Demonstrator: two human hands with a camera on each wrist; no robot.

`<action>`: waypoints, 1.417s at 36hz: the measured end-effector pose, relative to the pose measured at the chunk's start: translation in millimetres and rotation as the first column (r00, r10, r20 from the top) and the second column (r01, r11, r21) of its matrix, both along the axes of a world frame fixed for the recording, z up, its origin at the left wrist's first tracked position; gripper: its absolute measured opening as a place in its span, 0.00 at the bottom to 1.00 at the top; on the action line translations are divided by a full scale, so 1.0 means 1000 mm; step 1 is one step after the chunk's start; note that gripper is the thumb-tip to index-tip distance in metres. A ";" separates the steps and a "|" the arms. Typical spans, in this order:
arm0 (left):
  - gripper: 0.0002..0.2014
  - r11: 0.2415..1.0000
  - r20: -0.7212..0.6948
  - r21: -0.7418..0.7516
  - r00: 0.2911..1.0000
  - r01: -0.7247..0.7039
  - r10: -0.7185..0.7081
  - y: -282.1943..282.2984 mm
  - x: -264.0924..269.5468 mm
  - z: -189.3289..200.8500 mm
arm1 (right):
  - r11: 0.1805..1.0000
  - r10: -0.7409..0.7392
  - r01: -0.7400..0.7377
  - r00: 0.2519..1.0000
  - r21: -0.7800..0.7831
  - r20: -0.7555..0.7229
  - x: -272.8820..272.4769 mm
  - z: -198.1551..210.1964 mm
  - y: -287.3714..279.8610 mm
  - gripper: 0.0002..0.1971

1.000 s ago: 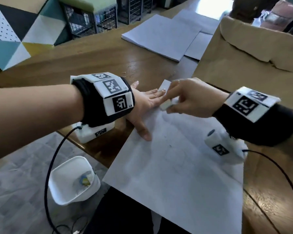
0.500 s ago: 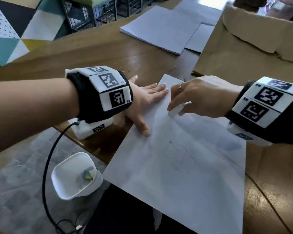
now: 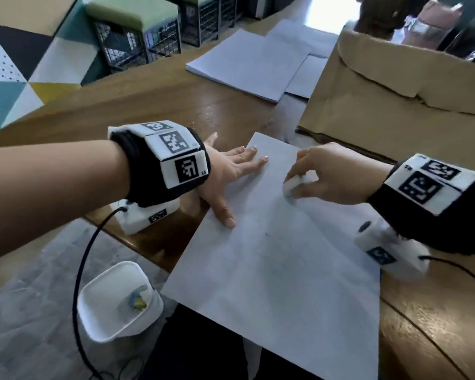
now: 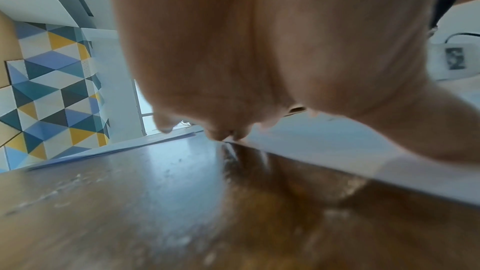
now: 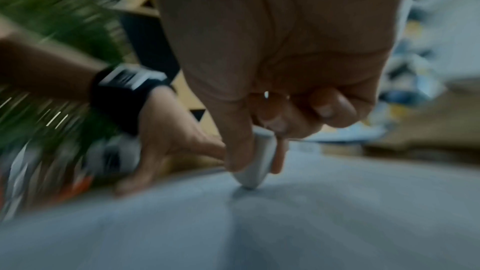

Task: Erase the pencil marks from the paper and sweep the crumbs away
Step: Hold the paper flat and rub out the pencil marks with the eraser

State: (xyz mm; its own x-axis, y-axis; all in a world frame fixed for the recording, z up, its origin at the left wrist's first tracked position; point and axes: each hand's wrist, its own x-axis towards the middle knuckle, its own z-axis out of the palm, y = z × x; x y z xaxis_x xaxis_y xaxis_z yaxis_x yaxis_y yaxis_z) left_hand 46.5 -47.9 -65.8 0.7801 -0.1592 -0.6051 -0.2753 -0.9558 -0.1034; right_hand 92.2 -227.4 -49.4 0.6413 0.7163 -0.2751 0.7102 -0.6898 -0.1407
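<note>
A white sheet of paper (image 3: 285,283) lies on the wooden table (image 3: 154,105), with faint pencil marks (image 3: 280,242) near its middle. My left hand (image 3: 231,171) lies flat with straight fingers on the sheet's far left corner and holds it down. My right hand (image 3: 327,174) pinches a white eraser (image 3: 291,185) between thumb and fingers. In the right wrist view the eraser (image 5: 255,163) has its tip on the paper (image 5: 311,223). The left wrist view shows my left hand (image 4: 233,69) from below, fingertips at the paper's edge (image 4: 337,151).
A stack of white sheets (image 3: 247,64) lies at the back of the table. A brown paper envelope (image 3: 395,100) covers the back right. A white bin (image 3: 115,300) with a scrap inside stands on the floor at the left. Small crumbs (image 3: 200,124) dot the wood beyond my left hand.
My right hand has moved the eraser to the right and toward me, away from the sheet's far corner and down onto the paper. My left hand stays flat on the corner.
</note>
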 end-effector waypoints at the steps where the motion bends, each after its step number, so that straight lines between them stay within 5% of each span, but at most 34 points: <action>1: 0.63 1.000 0.003 0.002 1.000 0.013 -0.013 -0.002 0.000 0.001 | 0.993 -0.089 0.095 0.993 0.072 -0.084 0.003 -0.003 -0.002 0.09; 3: 0.63 0.999 0.006 -0.019 0.999 0.035 -0.035 -0.005 0.001 0.003 | 0.937 -0.250 0.302 0.930 0.174 -0.268 0.005 -0.008 -0.005 0.07; 5: 0.63 0.997 -0.007 -0.081 1.000 0.021 -0.022 -0.008 0.003 0.003 | 0.818 -0.339 0.519 0.783 0.247 -0.521 0.006 -0.013 -0.005 0.06; 8: 0.63 0.989 0.004 -0.147 1.000 -0.027 0.027 -0.009 0.004 -0.001 | 0.601 -0.290 0.753 0.519 0.268 -0.804 0.007 -0.017 0.000 0.08; 10: 0.63 0.989 0.026 -0.146 0.999 -0.018 0.022 -0.009 0.003 -0.005 | 0.525 -0.274 0.807 0.463 0.272 -0.843 0.006 -0.019 0.006 0.06; 14: 0.63 0.990 0.023 -0.140 1.000 -0.003 0.007 -0.011 0.002 -0.006 | 0.540 -0.363 0.760 0.598 0.361 -0.714 0.001 -0.024 0.016 0.05; 17: 0.64 0.991 0.020 -0.130 1.000 0.008 -0.006 -0.011 0.002 -0.007 | 0.682 -0.394 0.651 0.711 0.334 -0.582 -0.016 -0.026 0.011 0.03; 21: 0.65 0.994 0.018 -0.106 1.000 0.018 -0.016 -0.014 0.000 -0.007 | 0.849 -0.279 0.499 0.703 0.174 -0.654 -0.047 -0.027 0.005 0.12; 24: 0.65 0.995 0.012 -0.101 1.000 0.023 -0.022 -0.016 -0.001 -0.005 | 0.784 -0.366 0.560 0.765 0.268 -0.530 -0.030 -0.026 0.008 0.14; 27: 0.65 0.996 0.007 -0.092 1.000 0.012 -0.011 -0.017 -0.001 -0.004 | 0.644 -0.455 0.668 0.727 0.373 -0.514 -0.007 -0.020 0.010 0.12; 34: 0.66 0.998 -0.003 -0.060 1.000 0.005 -0.005 -0.020 0.000 -0.003 | 0.846 -0.335 0.469 0.837 0.252 -0.432 -0.044 -0.023 0.010 0.10; 40: 0.66 0.998 -0.010 -0.065 1.000 0.001 -0.002 -0.020 0.000 -0.003 | 0.654 -0.502 0.672 0.729 0.347 -0.465 -0.009 -0.015 0.012 0.08; 47: 0.66 0.997 -0.015 -0.071 1.000 -0.007 0.006 -0.019 -0.001 -0.002 | 0.827 -0.360 0.506 0.812 0.245 -0.459 -0.044 -0.025 0.005 0.14; 51: 0.66 0.998 -0.005 -0.068 1.000 -0.002 0.002 -0.018 0.000 -0.004 | 0.714 -0.472 0.634 0.749 0.296 -0.465 -0.018 -0.016 0.010 0.09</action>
State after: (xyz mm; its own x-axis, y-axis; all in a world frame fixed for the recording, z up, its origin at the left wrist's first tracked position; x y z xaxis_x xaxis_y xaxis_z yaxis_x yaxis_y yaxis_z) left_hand 46.2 -65.7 -69.4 0.7772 -0.1987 -0.5970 -0.2740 -0.9610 -0.0368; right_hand 74.1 -217.2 -65.7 0.8816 0.3508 -0.3157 0.0672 -0.7554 -0.6518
